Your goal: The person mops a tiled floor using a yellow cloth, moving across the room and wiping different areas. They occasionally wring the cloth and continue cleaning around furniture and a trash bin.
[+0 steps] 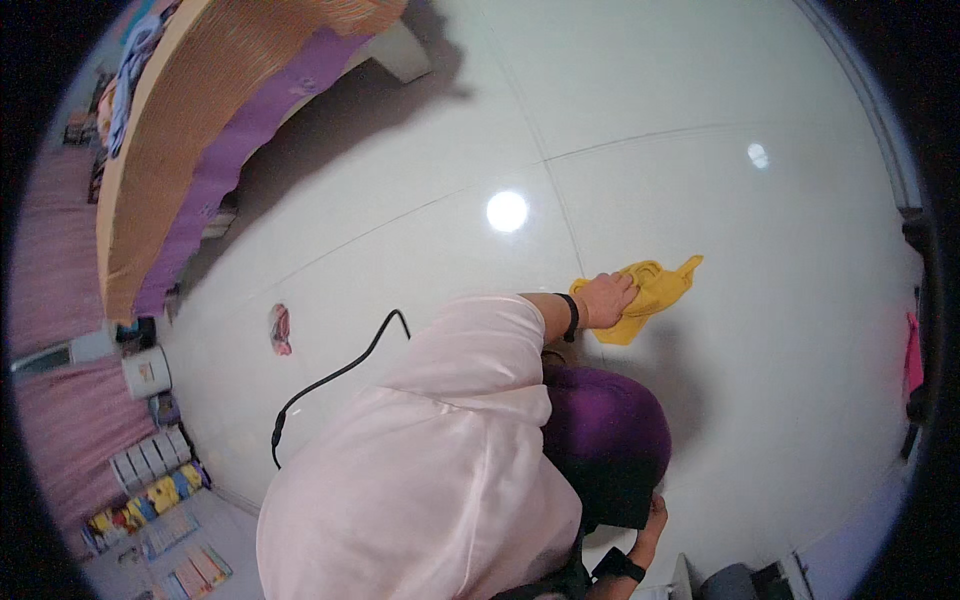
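Note:
My left hand (609, 301), with a black band on its wrist, presses palm down on a crumpled yellow cloth (660, 291). The cloth lies on the glossy white tiled floor (465, 247), one corner pointing away to the right. Between my arms is a bent knee in dark purple fabric (607, 420). Low in the picture, my right hand (655, 519) is beside that leg, a black watch (618, 565) on its wrist. Its fingers are partly hidden by the leg, so its grip does not show.
A bed (172, 150) with a purple skirt stands at left. On the floor lie a black cable (337, 382) and a small pinkish item (280, 330). White and grey containers (150, 457) and several books (195, 574) line the lower left. A grey bin (727, 583) is at bottom right.

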Demonstrator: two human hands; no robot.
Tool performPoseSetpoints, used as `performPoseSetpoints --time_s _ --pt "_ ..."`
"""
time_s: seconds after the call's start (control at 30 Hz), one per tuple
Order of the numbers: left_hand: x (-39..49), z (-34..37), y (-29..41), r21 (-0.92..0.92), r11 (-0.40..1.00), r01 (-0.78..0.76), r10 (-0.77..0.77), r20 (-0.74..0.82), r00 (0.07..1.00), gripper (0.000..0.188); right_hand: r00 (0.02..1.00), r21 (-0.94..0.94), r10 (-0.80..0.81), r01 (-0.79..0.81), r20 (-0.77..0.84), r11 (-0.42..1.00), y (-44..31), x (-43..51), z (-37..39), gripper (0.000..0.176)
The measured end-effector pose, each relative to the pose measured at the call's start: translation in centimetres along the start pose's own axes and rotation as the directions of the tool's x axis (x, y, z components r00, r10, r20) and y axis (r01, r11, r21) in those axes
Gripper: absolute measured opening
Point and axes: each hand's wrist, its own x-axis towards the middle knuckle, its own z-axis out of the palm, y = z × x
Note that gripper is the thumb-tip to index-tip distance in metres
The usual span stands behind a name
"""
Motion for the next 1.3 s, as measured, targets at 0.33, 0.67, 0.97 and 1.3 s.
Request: performPoseSetpoints --time_s 0.33,0.67,0.97,1.3 --pt "0.2 2.9 5.8 -0.438 0.899 0.008 0.09 0.204 0.975 0.043 0.997 0.064 0.003 0.002 -0.076 0.998 -1.1 -0.6 -0.4 0.021" --pt "-8.4 -9.0 -4.7 -0.617 0.667 0.419 -0.485 0.067 0.872 0.043 0.996 0.396 0.093 -0.081 -0.011 0.915 5.6 1.9 -0.9 0.018" --pt "-22.9 -21.8 -17.7 -0.253 0.655 0.712 -0.669 -0.633 0.39 0.042 0.995 0.248 0.071 -0.053 -0.064 0.967 5.7 1.5 -1.3 0.021" --pt "-30.8 -13.1 -18.9 -0.232 0.115 0.966 -0.95 -0.309 0.039 0.048 0.999 0.157 0.03 -0.027 -0.016 0.987 2.8 0.8 -0.7 0.024"
